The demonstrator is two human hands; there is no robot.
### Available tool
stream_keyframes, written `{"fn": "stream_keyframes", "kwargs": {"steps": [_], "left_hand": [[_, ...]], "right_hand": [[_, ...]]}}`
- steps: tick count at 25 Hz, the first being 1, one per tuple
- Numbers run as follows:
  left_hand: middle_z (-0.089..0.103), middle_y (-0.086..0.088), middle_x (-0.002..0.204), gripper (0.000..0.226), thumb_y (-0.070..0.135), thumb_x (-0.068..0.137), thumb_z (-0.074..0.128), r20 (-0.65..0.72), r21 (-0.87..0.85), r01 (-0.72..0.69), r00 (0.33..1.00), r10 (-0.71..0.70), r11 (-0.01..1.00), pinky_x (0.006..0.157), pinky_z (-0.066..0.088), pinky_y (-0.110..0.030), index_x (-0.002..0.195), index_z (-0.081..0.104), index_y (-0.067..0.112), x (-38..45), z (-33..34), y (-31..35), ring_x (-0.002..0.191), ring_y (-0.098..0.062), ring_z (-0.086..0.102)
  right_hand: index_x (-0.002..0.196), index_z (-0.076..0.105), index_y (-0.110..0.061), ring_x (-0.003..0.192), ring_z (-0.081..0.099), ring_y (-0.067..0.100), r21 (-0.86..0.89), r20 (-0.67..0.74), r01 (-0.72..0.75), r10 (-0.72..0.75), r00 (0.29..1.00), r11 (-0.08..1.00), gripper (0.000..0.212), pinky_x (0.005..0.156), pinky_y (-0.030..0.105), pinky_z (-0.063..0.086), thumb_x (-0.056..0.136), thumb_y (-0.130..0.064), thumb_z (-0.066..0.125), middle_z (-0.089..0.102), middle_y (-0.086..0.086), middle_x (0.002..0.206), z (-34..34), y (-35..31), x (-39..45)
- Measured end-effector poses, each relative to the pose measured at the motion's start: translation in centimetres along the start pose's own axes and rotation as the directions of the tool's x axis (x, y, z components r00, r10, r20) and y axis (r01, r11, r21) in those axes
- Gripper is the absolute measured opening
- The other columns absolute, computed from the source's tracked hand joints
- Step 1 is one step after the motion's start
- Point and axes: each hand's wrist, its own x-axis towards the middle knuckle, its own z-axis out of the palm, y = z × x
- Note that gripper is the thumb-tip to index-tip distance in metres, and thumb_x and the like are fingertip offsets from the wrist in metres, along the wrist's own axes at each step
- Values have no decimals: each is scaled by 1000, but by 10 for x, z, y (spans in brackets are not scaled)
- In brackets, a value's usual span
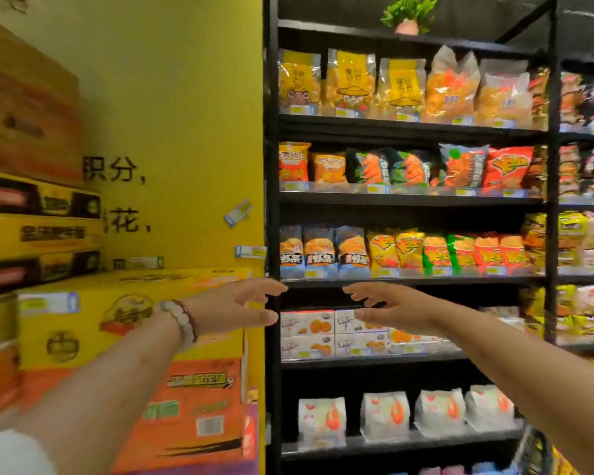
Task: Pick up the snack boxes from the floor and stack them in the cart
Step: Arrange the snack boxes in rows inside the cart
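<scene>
Both hands, left (232, 305) and right (388, 305), reach forward with fingers spread, holding nothing, in front of the black shelf (408, 281). Yellow box (117, 317) sits left of the shelf; no cart visible. Risk: reaching blind, they may knock shelf packets.

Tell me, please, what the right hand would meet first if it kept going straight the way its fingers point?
Probably the left hand, whose fingertips face the right hand across a small gap; depth is unclear.

place: retail snack shop | evidence: black shelving (412, 200) stocked with snack bags (350, 84), shelf-edge price tags (376, 189), stacked cartons (131, 317), yellow wall (186, 97)
</scene>
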Motion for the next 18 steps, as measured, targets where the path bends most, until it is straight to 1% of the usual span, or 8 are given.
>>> {"fn": "stream_keyframes", "kwargs": {"steps": [2, 5, 8, 10, 12, 14, 16, 18], "left_hand": [[34, 32, 130, 39, 38, 89, 59, -49, 44, 91, 995, -89, 995, 104, 36, -24, 119, 38, 53, -59, -26, -12, 125, 4, 39], [32, 28, 136, 41, 36, 91, 54, -113, 92, 230, 969, -220, 969, 100, 37, -22, 123, 34, 52, -149, -67, -22, 125, 4, 36], [32, 33, 132, 39, 36, 92, 55, -210, 144, 367, 919, -334, 919, 105, 37, -27, 116, 35, 58, -249, -110, -32, 125, 3, 39], [37, 34, 129, 39, 38, 89, 58, -268, 119, 465, 866, -423, 877, 105, 40, -30, 113, 38, 61, -318, -138, -36, 126, 3, 41], [40, 33, 128, 40, 49, 83, 61, -316, 130, 545, 815, -486, 828, 106, 40, -30, 113, 38, 61, -388, -169, -34, 126, 4, 41], [42, 32, 125, 42, 50, 82, 62, -373, 143, 627, 751, -545, 766, 106, 40, -30, 114, 37, 59, -452, -192, -31, 124, 3, 43], [43, 28, 129, 44, 46, 83, 63, -433, 100, 710, 662, -612, 697, 108, 38, -31, 119, 39, 52, -516, -212, -30, 125, 1, 42], [44, 26, 133, 58, 64, 70, 64, -474, 67, 767, 587, -656, 638, 109, 37, -35, 123, 43, 50, -569, -227, -25, 126, 0, 43]], "right_hand": [[141, 35, -42, 126, 43, 7, 23, 38, 100, -101, 994, 995, 52, 100, 28, 42, 92, -43, 54, 45, -12, 139, 24, -45, 15], [137, 36, -44, 127, 44, 9, 88, 75, 256, -263, 962, 963, 49, 106, 34, 40, 91, -43, 54, 43, -13, 141, 61, -122, 32], [139, 38, -39, 123, 46, 9, 146, 95, 381, -396, 913, 913, 51, 101, 29, 40, 91, -43, 55, 43, -13, 141, 107, -211, 44], [141, 38, -35, 120, 46, 8, 191, 107, 440, -464, 879, 877, 53, 94, 24, 39, 92, -39, 56, 44, -11, 139, 138, -273, 48], [140, 39, -34, 120, 45, 8, 246, 116, 511, -548, 828, 824, 52, 91, 23, 39, 91, -37, 57, 44, -11, 138, 171, -341, 55], [140, 38, -35, 120, 45, 6, 281, 141, 566, -617, 774, 775, 52, 89, 21, 38, 91, -39, 56, 42, -16, 134, 207, -405, 58], [140, 38, -35, 118, 46, 5, 335, 159, 624, -695, 701, 706, 53, 91, 21, 39, 91, -40, 57, 44, -17, 132, 243, -467, 57], [137, 40, -39, 121, 48, 6, 379, 161, 676, -764, 625, 632, 51, 99, 25, 41, 89, -42, 58, 45, -18, 130, 276, -523, 56]]}}
